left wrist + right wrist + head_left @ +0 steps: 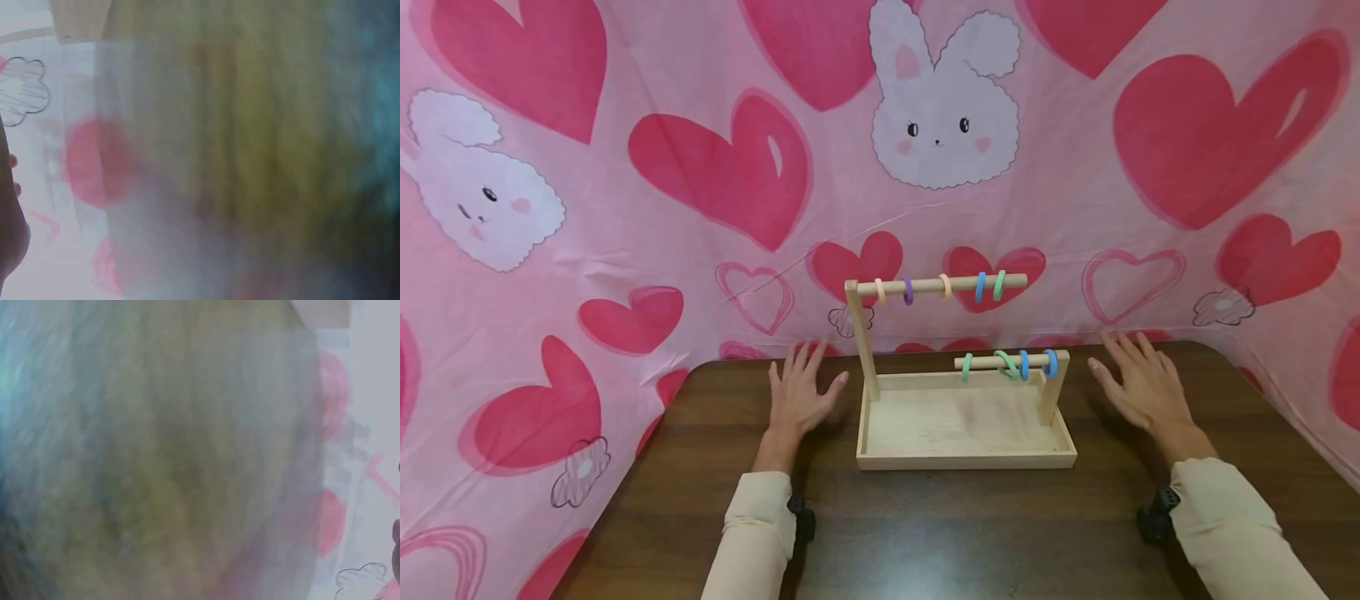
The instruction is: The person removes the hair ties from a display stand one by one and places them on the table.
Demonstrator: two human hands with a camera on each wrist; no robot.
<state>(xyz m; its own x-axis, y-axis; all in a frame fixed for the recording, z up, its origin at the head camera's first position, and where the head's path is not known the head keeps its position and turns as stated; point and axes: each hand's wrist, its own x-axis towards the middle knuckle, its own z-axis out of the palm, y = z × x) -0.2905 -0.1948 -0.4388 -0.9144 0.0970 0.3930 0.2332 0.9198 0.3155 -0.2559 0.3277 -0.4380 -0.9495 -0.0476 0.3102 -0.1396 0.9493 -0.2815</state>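
Observation:
A wooden tray [955,417] with two rods stands between my hands. On the upper rod [925,286] hang several rings: two peach ones, a purple ring [908,292], a blue ring [980,287] and a green one. The lower rod [985,362] carries green rings and blue rings [1024,365]. My left hand [801,392] rests on the table left of the tray, fingers spread and holding nothing. To the tray's right lies my right hand [1142,392], likewise spread and without any object. Each wrist view catches only a sliver of its hand.
Beneath everything is a dark brown wooden table [880,533] with rounded far corners. A pink cloth [842,192] printed with hearts and rabbits hangs behind it and along the sides. Blurred tabletop fills most of both wrist views.

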